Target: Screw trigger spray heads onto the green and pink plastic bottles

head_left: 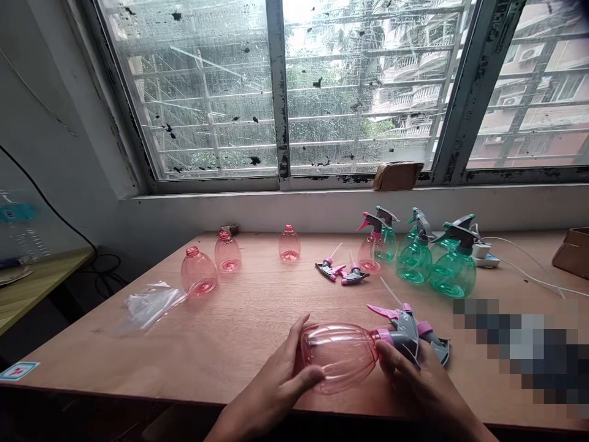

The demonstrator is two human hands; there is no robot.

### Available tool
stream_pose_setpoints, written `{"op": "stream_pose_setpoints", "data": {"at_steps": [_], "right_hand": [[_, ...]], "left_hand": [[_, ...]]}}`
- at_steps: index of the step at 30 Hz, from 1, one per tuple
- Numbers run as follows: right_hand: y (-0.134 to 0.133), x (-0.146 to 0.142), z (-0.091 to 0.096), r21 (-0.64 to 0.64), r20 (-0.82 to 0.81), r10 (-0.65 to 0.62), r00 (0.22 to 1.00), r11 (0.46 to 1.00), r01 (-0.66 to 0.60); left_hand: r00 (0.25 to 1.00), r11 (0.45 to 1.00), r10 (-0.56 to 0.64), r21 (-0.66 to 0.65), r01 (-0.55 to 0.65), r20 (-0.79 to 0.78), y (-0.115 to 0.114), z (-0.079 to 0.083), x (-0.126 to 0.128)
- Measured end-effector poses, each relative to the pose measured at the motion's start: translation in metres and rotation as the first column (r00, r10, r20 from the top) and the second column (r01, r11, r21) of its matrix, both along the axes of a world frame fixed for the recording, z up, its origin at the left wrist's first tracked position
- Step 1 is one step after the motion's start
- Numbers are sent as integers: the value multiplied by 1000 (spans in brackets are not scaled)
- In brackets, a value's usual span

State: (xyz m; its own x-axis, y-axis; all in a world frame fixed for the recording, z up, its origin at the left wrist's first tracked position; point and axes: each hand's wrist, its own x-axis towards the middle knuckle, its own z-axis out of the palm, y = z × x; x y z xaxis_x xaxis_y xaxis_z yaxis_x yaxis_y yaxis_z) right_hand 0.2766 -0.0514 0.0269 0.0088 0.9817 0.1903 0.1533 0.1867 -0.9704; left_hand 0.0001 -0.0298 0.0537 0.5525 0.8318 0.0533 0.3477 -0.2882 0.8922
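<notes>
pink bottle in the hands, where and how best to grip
The bottle is probably best gripped around its broad base end, left hand from the left: it is held sideways, base left, while the right hand holds the sprayer head.

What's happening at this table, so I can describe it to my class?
A person holds a clear pink bottle on its side: the left grip supports its base end, and the right grip is where a trigger sprayer meets its neck. How tightly that is screwed on can't be seen. Three open pink bottles stand farther left, and loose trigger sprayers lie about. Toward the back right, one pink spray bottle and several green spray bottles have their sprayers on.
</notes>
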Motion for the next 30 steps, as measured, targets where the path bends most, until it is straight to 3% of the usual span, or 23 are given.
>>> {"op": "stream_pose_setpoints", "data": {"at_steps": [6, 11, 16, 25, 30], "right_hand": [[-4, -4, 8, 2, -35, -6, 999, 1000, 6], [-5, -5, 11, 12, -22, -10, 1000, 1000, 11], [-5, -5, 9, 10, -53, -20, 998, 1000, 21], [-3, -2, 2, -6, -70, -50, 996, 999, 50], [-3, -1, 1, 19, -47, -47, 998, 999, 48]], "left_hand": [[990, 996, 20, 84, -9, -139, -4, 3, 7], [998, 997, -29, 65, 33, -52, 0, -1, 1], [997, 1000, 9, -9, -9, 82, 3, -3, -2], [996, 997, -15, 75, 22, -93, 0, -1, 3], [1000, 999, -16, 46, 17, -27, -2, 1, 0]]}}
